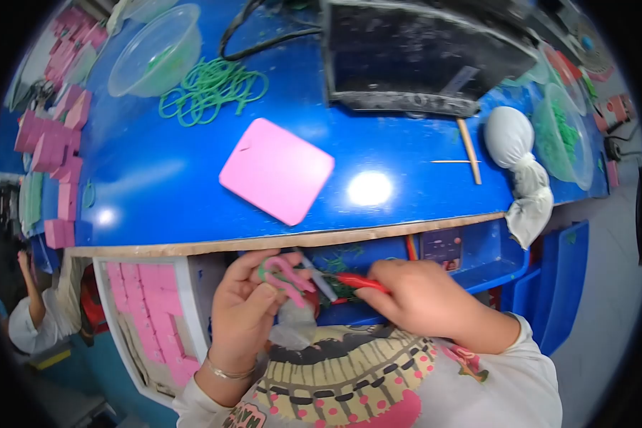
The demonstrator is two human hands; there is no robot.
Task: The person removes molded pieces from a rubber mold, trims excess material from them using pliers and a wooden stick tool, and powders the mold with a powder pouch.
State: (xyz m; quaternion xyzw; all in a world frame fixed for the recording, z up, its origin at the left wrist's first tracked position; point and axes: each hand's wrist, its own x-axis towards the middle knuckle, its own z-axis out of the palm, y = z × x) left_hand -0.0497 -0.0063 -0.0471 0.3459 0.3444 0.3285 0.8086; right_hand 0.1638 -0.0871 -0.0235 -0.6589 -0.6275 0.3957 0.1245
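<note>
Printed shirt (349, 389) nearest, left grip (244, 308) pinches curved strip (289, 270), right grip (422, 296) clasps red handle (362, 282).

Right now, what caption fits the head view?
Left hand holds a pink piece, right hand a red-handled tool, beside a blue table.

A hand could pass right of the pink slab (278, 172); a screen (406, 60) blocks beyond.

Bent pink-and-green piece (294, 270) in left hand (242, 307); red-handled tool (364, 283) in right hand (421, 297).
</note>
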